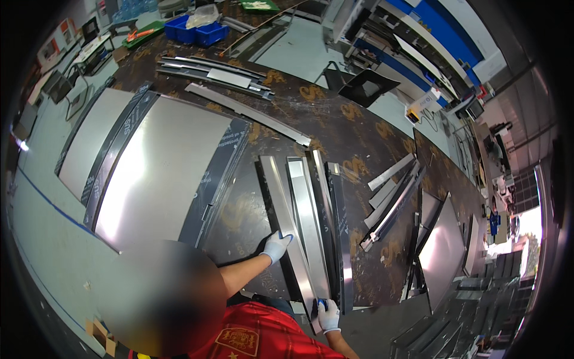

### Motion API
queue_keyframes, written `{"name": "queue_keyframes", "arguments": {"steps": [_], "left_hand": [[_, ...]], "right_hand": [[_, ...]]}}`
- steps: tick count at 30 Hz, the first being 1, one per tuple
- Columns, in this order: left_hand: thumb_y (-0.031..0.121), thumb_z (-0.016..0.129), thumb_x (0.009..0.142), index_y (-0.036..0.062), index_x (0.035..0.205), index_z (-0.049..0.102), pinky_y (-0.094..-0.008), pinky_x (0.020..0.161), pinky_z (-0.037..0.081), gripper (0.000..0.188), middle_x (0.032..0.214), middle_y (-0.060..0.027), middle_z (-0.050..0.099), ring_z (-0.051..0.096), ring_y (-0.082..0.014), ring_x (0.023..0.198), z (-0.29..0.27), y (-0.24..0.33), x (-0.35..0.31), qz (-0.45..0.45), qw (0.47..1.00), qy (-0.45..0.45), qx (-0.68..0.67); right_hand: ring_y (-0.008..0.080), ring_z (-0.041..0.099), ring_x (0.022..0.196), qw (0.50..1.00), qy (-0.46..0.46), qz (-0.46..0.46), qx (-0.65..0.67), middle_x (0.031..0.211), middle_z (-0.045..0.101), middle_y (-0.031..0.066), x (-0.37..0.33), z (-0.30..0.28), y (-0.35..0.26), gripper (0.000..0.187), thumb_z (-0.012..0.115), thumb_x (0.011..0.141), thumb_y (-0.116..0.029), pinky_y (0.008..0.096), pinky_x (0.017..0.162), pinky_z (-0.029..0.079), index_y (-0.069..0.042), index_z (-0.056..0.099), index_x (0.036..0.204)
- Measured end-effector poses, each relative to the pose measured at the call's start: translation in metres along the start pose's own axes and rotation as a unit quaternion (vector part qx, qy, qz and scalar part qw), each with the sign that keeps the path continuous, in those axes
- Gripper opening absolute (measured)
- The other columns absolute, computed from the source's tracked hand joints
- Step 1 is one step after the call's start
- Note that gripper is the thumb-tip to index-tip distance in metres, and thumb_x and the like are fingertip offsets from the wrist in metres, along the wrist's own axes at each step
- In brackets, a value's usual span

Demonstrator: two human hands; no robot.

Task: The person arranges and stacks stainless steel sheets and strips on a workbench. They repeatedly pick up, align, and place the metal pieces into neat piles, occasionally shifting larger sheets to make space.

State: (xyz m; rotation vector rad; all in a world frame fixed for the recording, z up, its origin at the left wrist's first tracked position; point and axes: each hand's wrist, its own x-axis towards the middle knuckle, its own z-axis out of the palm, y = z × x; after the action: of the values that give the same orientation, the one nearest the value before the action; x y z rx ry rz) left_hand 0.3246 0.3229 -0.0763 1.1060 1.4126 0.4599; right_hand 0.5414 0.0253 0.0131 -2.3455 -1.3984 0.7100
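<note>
My left hand (277, 247), in a white glove with blue on the fingers, grips the left edge of a long, shiny metal profile (286, 212) partway along it. At the profile's near end, my right hand (327, 316), in a similar glove, has its fingers closed around the end. Right beside this profile lies a second bright metal profile (305, 209). Further right are a narrow profile (321, 185) and a dark film-covered strip (343, 233). All of them point away from me on a dark, printed table (239, 224).
Large film-edged metal sheets (158, 155) cover the table's left. Several strips (388, 197) lie loosely at the right, near another bright sheet (443, 248). More long profiles (215, 75) and blue bins (194, 31) sit at the far side. Dark stacked pieces (460, 317) stand lower right.
</note>
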Motion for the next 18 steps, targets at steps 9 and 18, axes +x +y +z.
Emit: {"name": "queue_keyframes", "arguments": {"steps": [9, 18], "left_hand": [[0.075, 0.066, 0.097, 0.0083, 0.164, 0.056, -0.0662, 0.136, 0.014, 0.096, 0.177, -0.0215, 0.04, 0.031, -0.0411, 0.165, -0.059, -0.001, 0.02, 0.168, 0.859, 0.12, 0.469], [0.077, 0.064, 0.098, 0.0221, 0.166, 0.056, -0.0694, 0.132, 0.024, 0.088, 0.174, -0.0208, 0.045, 0.041, -0.0432, 0.16, -0.054, -0.01, 0.029, 0.199, 0.861, 0.128, 0.451]], "right_hand": [[0.0409, 0.073, 0.115, 0.976, 0.026, -0.182, 0.114, 0.121, 0.074, 0.0227, 0.252, -0.002, -0.106, 0.027, 0.069, 0.104, -0.011, 0.0462, 0.102, 0.057, 0.001, 0.073, 0.128], [0.0456, 0.035, 0.165, 0.953, 0.0, -0.282, -0.11, 0.177, 0.04, 0.0255, 0.611, 0.091, -0.297, 0.086, 0.081, 0.099, -0.041, 0.0533, 0.135, 0.03, -0.003, 0.047, 0.168]]}}
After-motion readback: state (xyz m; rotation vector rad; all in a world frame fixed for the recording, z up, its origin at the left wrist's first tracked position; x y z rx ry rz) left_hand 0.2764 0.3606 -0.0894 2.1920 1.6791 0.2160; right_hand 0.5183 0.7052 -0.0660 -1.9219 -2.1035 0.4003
